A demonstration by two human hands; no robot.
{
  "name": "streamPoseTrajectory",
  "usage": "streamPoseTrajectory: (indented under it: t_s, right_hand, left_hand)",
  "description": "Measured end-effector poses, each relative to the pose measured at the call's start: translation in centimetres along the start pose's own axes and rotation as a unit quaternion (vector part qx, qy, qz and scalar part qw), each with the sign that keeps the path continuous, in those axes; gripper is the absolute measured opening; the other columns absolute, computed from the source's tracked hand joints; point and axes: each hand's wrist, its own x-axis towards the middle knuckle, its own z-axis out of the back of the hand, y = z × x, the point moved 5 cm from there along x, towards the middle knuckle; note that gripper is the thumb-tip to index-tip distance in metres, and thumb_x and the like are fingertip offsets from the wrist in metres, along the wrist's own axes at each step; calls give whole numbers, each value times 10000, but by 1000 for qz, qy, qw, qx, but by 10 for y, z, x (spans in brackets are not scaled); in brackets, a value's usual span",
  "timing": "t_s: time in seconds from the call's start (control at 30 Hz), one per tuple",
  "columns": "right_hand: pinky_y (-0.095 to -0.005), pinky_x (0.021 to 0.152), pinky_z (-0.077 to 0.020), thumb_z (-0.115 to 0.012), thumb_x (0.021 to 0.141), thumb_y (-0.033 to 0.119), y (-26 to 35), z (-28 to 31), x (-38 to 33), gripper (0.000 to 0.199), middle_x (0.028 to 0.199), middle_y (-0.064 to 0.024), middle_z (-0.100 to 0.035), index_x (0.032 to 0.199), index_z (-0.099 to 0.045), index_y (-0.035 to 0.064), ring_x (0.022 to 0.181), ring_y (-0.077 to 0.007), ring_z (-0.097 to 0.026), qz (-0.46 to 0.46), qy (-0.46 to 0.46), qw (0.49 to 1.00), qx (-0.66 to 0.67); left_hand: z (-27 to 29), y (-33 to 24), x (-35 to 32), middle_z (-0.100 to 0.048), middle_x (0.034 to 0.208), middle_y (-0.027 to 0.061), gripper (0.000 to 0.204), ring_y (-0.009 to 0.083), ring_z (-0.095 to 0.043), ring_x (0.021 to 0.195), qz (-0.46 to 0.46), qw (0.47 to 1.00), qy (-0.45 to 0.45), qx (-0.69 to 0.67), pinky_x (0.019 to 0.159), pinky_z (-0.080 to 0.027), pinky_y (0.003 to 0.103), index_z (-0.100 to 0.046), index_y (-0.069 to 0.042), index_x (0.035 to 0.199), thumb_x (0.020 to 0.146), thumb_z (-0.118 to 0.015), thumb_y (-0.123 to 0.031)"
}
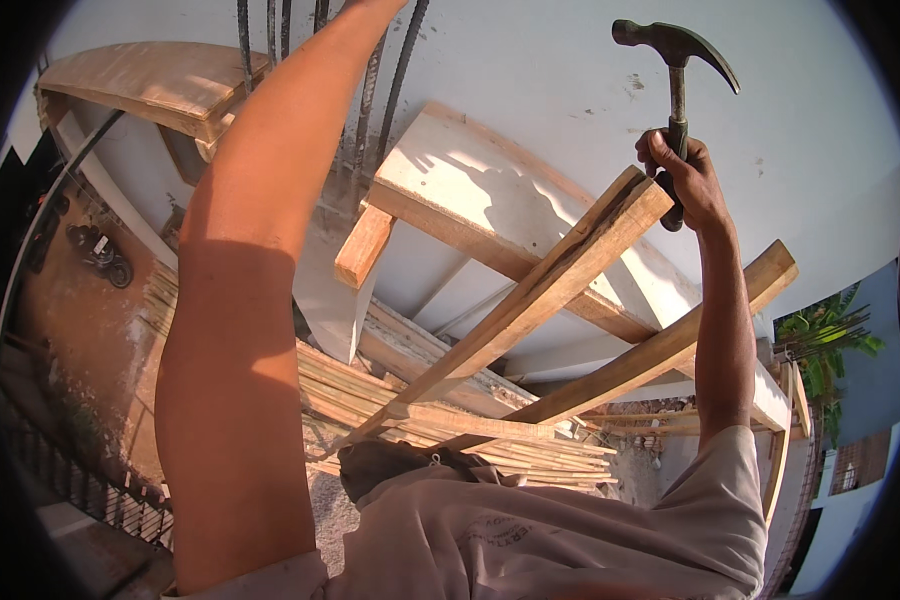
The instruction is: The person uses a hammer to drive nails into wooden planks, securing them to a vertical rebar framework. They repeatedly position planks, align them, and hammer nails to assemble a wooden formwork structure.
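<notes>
The right hand (pixel 688 180) was wrapped round the handle of a dark claw hammer (pixel 676 46) at the far right, its claw toward the right. A wooden beam (pixel 560 270) ended just beside that hand; a second timber (pixel 620 359) passed behind the right forearm (pixel 722 330). The left hand lay out of view past the far edge, so I cannot tell its state.

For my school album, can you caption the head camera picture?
The right hand holds a claw hammer, head up, near a slanted wooden beam.
</notes>
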Motion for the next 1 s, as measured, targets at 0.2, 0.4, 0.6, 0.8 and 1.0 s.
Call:
streamPoseTrajectory:
  t_s: [0.2,0.4,0.6,0.8,1.0]
  right_hand:
    - [-450,770,-604,-596,976,409,-51,-46,-9,326,951,-140,-690,930,-609,86,860,-309,-700,-83,68,853,510]
    - [-436,691,-605,-654,950,303,-42,-48,-26,255,849,-135,-672,875,-574,72,783,-294,-700,-91,-12,844,529]
    - [-410,653,-592,-660,924,242,-20,-52,-30,238,846,-139,-669,951,-560,28,765,-286,-697,-123,-88,861,486]
    - [-421,706,-614,-624,956,257,-10,-63,-26,360,907,-175,-674,1114,-556,-58,812,-292,-704,-70,-46,882,464]
    - [-416,783,-603,-626,965,387,-12,-44,-30,480,1011,-234,-688,1081,-634,-79,898,-298,-704,-43,-132,928,346]
  left_hand:
    - [-6,3,2,-615,656,221,390,416,-621,674,-24,1000,-7,-2,641,-471,489,-626,22,729,871,-664,-338]
    - [-13,2,1,-637,697,254,376,423,-653,721,-7,1000,24,-14,670,-489,501,-638,38,742,876,-642,-313]
    - [-11,-11,1,-651,720,271,356,433,-667,755,-36,999,-1,-9,707,-502,492,-674,60,813,872,-639,-289]
    - [-3,-15,-8,-658,693,201,384,310,-647,682,32,999,28,-22,686,-482,426,-678,57,844,895,-655,-323]
    - [3,-8,4,-594,600,42,433,176,-549,634,-9,1000,9,-9,658,-446,367,-660,0,711,843,-712,-409]
